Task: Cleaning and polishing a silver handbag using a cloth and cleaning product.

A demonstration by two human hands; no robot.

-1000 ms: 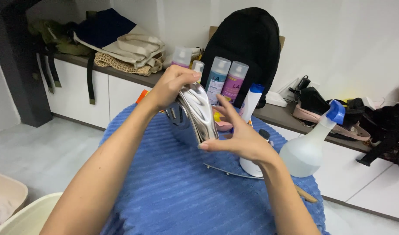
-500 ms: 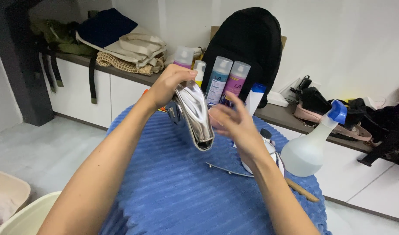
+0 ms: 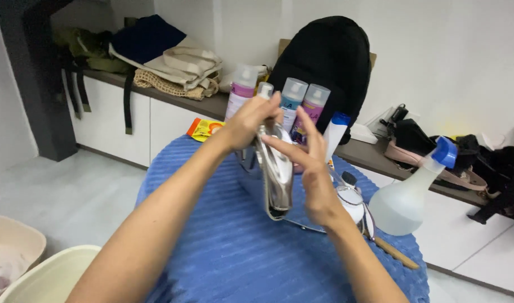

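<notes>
Gripping shiny object, left hand, identity unclear

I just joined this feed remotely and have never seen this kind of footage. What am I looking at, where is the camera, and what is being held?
There is no machine here: these are a person's two bare hands, filmed by one camera worn on the head, looking down. The left hand grips the top of a shiny silver shoe, held upright. The right hand is open, its fingers against the shoe's side. Below is a round surface under a ribbed blue cloth. On it stand a spray bottle with a blue nozzle and several capped bottles. A black backpack sits on the counter behind.
</notes>
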